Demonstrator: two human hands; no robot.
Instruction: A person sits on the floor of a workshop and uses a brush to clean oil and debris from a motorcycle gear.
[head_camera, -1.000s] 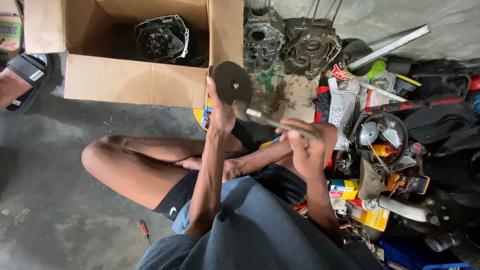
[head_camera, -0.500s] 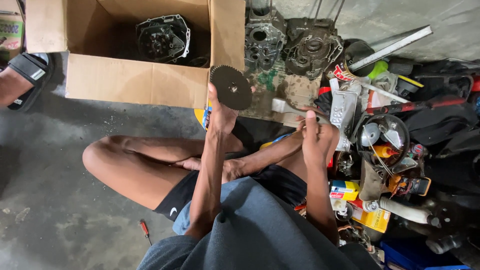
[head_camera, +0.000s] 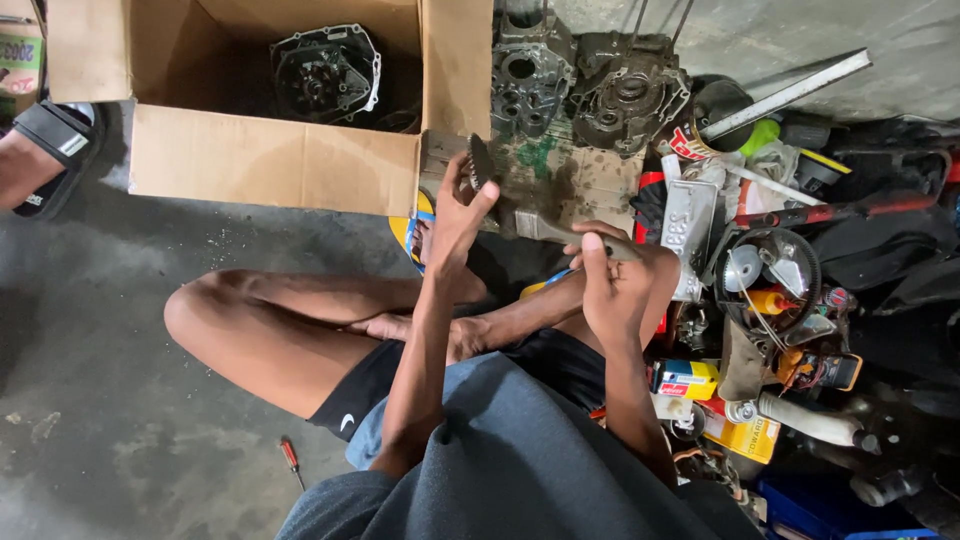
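— Since half a second ago, what has changed?

— Turned, mostly. Earlier the dark toothed disc (head_camera: 480, 165) showed its flat round face above my left hand (head_camera: 455, 225); now it stands nearly edge-on, teeth along the rim, and my right hand (head_camera: 610, 285) has come up with a grey tool handle (head_camera: 560, 232) that reaches toward the disc.

— How is each hand closed?

— Left fingers pinch the disc from below, thumb on one side, fingertips on the other. Right hand is curled tight around the handle, thumb laid along its top. Where the tool's tip meets the disc is blurred, so I can't say whether they touch.

— What lies around your grip?

— Just beyond the disc, the side wall of a cardboard box (head_camera: 275, 165), with a black engine cover (head_camera: 325, 72) inside. Past my right hand, two grimy engine cases (head_camera: 585, 85) on a stained board. Out to the right of my grip, a heap of parts and a yellow carton (head_camera: 742, 435). Beneath both hands, my crossed legs; back near my left elbow, a small red screwdriver (head_camera: 290, 458) on the concrete.
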